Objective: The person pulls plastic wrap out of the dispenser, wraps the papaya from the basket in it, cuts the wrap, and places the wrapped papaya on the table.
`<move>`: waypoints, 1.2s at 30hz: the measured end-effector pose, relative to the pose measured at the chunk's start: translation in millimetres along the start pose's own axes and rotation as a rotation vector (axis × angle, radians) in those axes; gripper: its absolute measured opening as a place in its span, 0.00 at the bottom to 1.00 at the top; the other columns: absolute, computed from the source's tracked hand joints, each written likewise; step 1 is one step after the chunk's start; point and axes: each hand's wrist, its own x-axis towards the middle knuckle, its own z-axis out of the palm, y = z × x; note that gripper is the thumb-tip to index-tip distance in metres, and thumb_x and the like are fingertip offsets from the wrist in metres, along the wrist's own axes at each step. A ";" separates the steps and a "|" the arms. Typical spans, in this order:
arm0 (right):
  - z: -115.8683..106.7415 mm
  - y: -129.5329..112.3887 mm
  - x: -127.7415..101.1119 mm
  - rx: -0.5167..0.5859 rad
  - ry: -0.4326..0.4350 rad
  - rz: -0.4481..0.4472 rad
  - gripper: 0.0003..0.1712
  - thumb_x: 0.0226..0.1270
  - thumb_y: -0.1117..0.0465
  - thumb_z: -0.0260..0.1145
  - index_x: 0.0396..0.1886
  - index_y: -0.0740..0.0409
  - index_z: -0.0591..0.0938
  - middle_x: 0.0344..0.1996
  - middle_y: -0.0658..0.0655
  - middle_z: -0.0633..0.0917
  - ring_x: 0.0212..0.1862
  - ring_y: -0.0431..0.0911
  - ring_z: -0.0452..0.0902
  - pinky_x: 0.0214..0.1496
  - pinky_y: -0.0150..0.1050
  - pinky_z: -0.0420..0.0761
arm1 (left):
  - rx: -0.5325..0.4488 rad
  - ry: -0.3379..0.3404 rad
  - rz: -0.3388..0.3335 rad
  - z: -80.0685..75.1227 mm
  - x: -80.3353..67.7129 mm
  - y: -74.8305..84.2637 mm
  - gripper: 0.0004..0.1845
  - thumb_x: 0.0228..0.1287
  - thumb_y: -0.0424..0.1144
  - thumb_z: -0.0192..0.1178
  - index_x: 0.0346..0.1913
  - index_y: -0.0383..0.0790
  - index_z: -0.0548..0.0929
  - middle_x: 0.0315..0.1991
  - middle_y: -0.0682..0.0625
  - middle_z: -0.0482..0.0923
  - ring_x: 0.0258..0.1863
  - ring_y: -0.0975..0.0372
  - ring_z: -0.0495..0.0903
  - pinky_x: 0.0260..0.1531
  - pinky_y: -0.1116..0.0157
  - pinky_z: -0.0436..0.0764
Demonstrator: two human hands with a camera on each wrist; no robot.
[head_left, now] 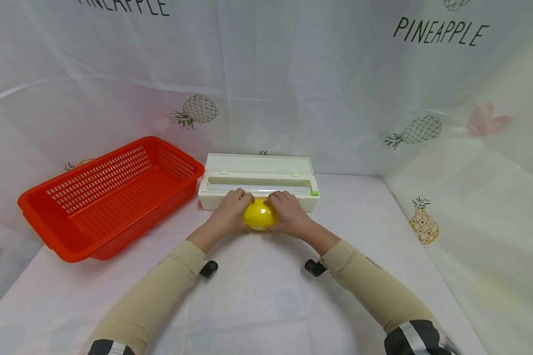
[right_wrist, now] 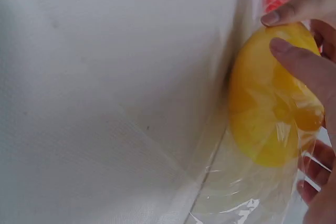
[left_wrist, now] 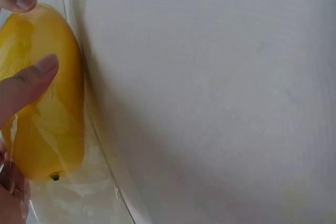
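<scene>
A glossy yellow mango (head_left: 259, 217) lies on the table in front of the cling film box. Clear cling film (right_wrist: 231, 198) covers the fruit and spreads past its end in both wrist views. My left hand (head_left: 232, 211) grips the mango from the left, its thumb on top of the film. From the right, my right hand (head_left: 289, 215) holds the other side in the same way. A small green stem stub shows at one end of the mango (left_wrist: 55, 135) in the left wrist view. The fruit's underside is hidden.
Just behind the hands, the white cling film box (head_left: 210, 201) stands with its lid (head_left: 259, 162) raised, a film roll inside and a green slider (head_left: 314, 193) at its right end. A red slotted basket (head_left: 115, 249) sits at the left. Pineapple-printed cloth hangs behind.
</scene>
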 end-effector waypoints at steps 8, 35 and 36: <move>0.0 -5.8 -0.7 -0.025 0.007 -0.013 0.41 0.42 0.53 0.84 0.55 0.64 0.77 0.50 0.57 0.72 0.53 0.50 0.66 0.61 0.41 0.70 | -0.047 0.029 -0.007 2.2 -2.5 -5.3 0.36 0.37 0.40 0.82 0.53 0.40 0.76 0.49 0.47 0.71 0.50 0.53 0.67 0.55 0.58 0.71; -7.6 10.9 1.1 0.071 0.027 -0.086 0.36 0.49 0.48 0.80 0.57 0.59 0.80 0.49 0.57 0.82 0.50 0.51 0.76 0.57 0.44 0.75 | -0.068 -0.045 0.018 -13.6 0.9 -13.2 0.32 0.48 0.43 0.78 0.56 0.36 0.79 0.51 0.43 0.79 0.50 0.51 0.75 0.57 0.55 0.72; -7.1 11.1 1.3 0.072 0.021 -0.078 0.37 0.49 0.48 0.80 0.57 0.59 0.80 0.49 0.56 0.82 0.50 0.51 0.76 0.57 0.44 0.76 | -0.067 -0.051 0.018 -13.9 0.9 -13.3 0.32 0.48 0.43 0.77 0.56 0.35 0.79 0.51 0.43 0.79 0.50 0.51 0.75 0.57 0.55 0.73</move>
